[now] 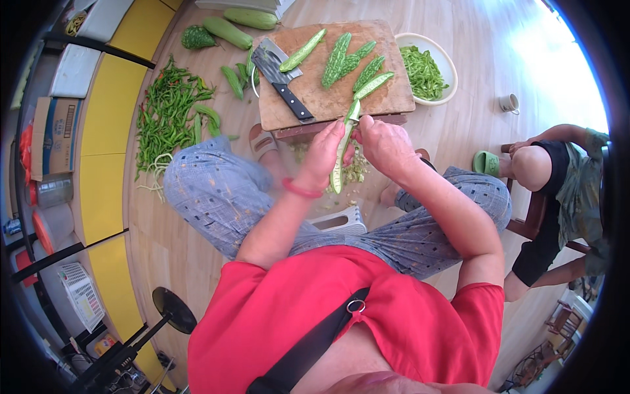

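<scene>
In front of my knees, my left hand [323,152] is closed on a long halved bitter melon [337,172], its pale hollow inside showing. My right hand [388,146] is closed at the melon's upper part, around a small tool with a bit of metal showing; its kind is hidden by the fingers. Just beyond both hands is a thick wooden chopping board [315,52]. Several bitter melon halves [336,60] lie on it, some cut side down. A cleaver [291,100] with a black handle rests at its left, partly under one half [303,50].
A white bowl [451,62] of sliced green pieces [420,73] stands right of the board. Green chilies [172,105] are heaped on the floor at left, with gourds [227,31] beyond. Pale scraps [357,169] lie below my hands. A mug [509,103] and a seated person [558,171] are at right.
</scene>
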Available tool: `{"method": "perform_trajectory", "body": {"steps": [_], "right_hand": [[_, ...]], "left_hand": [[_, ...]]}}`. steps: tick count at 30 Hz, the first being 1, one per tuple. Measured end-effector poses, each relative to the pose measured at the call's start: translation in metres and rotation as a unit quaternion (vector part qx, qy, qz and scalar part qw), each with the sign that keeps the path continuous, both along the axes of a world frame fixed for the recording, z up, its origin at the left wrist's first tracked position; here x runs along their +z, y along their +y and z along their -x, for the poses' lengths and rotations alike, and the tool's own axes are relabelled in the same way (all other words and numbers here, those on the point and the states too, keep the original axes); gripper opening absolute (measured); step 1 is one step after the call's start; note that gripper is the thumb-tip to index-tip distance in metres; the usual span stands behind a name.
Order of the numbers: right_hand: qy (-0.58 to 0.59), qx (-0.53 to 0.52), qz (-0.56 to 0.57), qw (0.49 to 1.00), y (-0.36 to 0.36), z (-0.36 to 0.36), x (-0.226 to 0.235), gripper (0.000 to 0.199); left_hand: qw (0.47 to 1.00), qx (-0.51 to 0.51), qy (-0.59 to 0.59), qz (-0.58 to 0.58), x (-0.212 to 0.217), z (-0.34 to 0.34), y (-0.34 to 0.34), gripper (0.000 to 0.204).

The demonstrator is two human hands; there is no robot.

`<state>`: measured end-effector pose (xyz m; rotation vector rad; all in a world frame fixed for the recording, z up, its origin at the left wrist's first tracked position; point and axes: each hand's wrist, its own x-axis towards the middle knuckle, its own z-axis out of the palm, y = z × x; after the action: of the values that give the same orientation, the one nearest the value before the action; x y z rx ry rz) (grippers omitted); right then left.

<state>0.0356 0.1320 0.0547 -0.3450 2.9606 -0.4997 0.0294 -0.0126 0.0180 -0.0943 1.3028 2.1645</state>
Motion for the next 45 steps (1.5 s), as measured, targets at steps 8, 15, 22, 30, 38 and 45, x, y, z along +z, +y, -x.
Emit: {"method": "perform_trajectory", "body": {"steps": [8,15,22,30,38,45], "right_hand": [[0.038,0.071,-0.049,0.996,-0.008,-0.015,-0.009,0.007],[0.04,0.11,-0.038,0.992,-0.015,-0.026,-0.016,0.009],[0.056,0.047,0.007,0.997,0.0,-0.013,-0.018,0.008],[0.008,0.127,0.041,0.991,-0.006,-0.015,-0.012,0.006],[-0.058,0.127,0.095,0.986,-0.003,-0.019,-0.021,0.009],[-0.201,-0.091,0.307,0.926,0.0,-0.004,-0.027,0.027]], "left_hand": [[0.996,0.025,0.061,0.061,-0.007,0.002,0.004,0.029],[0.992,-0.023,0.101,0.072,-0.023,0.011,0.002,0.033],[0.991,-0.023,-0.068,-0.115,-0.015,0.012,0.009,0.04],[0.993,-0.068,-0.029,-0.095,-0.011,0.016,-0.002,0.039],[0.99,-0.088,-0.071,-0.083,-0.018,0.019,0.0,0.043],[0.959,0.016,-0.171,-0.226,-0.033,0.03,0.006,0.031]]}}
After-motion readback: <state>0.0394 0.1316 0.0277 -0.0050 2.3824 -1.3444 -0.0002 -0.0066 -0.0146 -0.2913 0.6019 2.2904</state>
